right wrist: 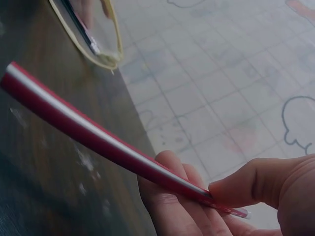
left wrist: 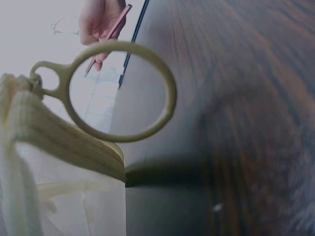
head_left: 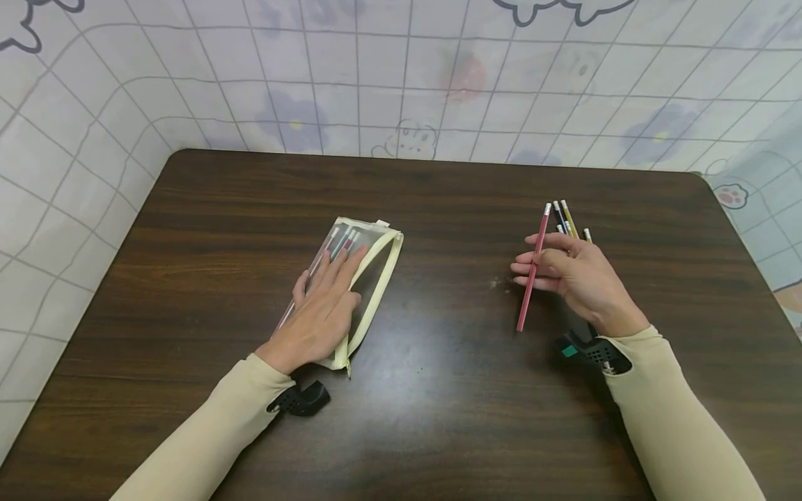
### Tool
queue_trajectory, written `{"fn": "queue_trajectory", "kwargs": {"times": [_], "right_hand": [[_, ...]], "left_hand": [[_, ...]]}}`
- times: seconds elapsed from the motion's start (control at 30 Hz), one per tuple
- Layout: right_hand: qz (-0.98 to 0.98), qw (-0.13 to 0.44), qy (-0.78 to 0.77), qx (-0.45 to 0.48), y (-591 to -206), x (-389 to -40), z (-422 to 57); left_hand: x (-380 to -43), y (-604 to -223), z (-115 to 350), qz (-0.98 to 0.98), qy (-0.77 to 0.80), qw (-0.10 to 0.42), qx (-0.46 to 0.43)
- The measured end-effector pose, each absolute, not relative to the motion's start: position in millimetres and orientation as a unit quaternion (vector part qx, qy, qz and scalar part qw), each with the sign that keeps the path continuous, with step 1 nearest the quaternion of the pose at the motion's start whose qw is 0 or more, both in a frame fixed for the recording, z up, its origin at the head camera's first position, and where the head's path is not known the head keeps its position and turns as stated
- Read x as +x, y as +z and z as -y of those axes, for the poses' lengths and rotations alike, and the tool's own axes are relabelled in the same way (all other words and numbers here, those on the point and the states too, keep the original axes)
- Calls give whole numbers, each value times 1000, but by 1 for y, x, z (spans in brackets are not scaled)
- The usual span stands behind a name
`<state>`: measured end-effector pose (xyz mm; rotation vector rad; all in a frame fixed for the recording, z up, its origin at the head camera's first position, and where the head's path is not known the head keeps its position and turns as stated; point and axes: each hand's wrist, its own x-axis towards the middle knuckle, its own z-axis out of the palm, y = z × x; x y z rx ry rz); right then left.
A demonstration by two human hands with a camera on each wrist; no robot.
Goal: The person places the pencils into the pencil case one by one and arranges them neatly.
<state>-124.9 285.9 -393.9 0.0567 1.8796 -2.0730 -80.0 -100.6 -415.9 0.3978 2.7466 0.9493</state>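
Observation:
My left hand (head_left: 316, 313) lies with fingers extended on a clear pencil case (head_left: 374, 240) with pale yellow zipper edging. The case's mouth gapes along its right side, and several pencils show through the plastic. In the left wrist view the round yellow zipper pull (left wrist: 170, 93) stands large in front. Over at the right, my right hand (head_left: 585, 275) pinches a red pencil (head_left: 526, 306) between thumb and fingers, its white-tipped end pointing away from me. The right wrist view shows the same red pencil (right wrist: 98, 135) lying across the fingers under the thumb.
Several more pencils (head_left: 568, 219), dark and yellow ones among them, lie just beyond the right hand, partly hidden by it. The dark wooden table (head_left: 426, 403) ends at the back against a grid-patterned wall covering (head_left: 376, 69).

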Motion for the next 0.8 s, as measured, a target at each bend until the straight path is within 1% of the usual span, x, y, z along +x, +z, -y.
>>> {"fn": "queue_trajectory", "kwargs": {"times": [0.23, 0.4, 0.6, 0.8], "right_hand": [[-651, 184, -736, 38, -394, -123, -272], [-644, 188, -740, 36, -397, -121, -262], [-640, 208, -739, 33, -403, -119, -249], [-634, 207, -745, 34, -407, -117, -239]], "left_hand": [[-80, -415, 100, -932, 320, 103, 135], [-80, -415, 100, -932, 322, 103, 132], [-79, -415, 101, -931, 326, 103, 129], [-79, -415, 99, -930, 330, 101, 129]]}}
